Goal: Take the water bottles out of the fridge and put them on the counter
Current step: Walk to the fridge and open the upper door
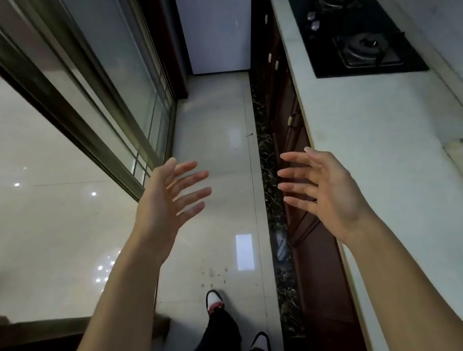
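I stand in a narrow galley kitchen with both bare arms stretched out ahead of me over the pale, glossy tiled floor. My left hand is held palm inward with the fingers fanned wide apart, gripping nothing. My right hand mirrors it, palm turned toward the left one, fingers spread and slightly curled, also empty. The two hands are well apart, with floor showing between them.

At the far end of the aisle stands the tall white fridge, its doors shut; a dark seam divides an upper door from a lower one. The water bottles do not show anywhere, so they would be behind those closed doors, though I cannot tell from here.

Along my right runs the long white stone counter, its surface bare near my right forearm. Set into it farther along is a black glass two-burner gas hob. Beneath the counter are dark reddish-brown wooden cabinet fronts with small pale knobs, and a speckled dark marble strip edges the floor at their foot.

On my left is a sliding glass door in a bronze metal frame, with a shiny pale floor of another room beyond it.

Below, my dark trouser leg and a white-and-red shoe step forward, with a second shoe behind it.
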Motion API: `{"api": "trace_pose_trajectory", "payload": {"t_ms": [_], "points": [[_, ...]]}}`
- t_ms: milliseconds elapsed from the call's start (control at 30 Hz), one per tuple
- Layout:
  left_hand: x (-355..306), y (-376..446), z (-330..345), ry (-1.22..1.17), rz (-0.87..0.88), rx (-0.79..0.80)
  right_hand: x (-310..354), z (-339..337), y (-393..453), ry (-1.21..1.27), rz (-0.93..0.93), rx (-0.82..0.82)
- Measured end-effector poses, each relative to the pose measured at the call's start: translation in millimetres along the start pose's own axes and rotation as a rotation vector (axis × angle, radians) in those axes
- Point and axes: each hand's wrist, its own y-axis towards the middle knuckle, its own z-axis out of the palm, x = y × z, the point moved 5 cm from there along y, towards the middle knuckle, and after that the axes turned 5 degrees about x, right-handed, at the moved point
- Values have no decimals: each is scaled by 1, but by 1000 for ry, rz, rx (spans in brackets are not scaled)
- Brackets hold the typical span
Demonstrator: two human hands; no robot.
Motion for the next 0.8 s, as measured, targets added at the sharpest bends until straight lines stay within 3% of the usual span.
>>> {"api": "trace_pose_trajectory", "payload": {"t_ms": [367, 800], "points": [[-22, 78, -19, -33, -18, 42, 21, 20, 76, -17, 18, 2], [-109, 231, -67, -50, 11, 116, 91, 86, 215, -50, -40, -38]]}}
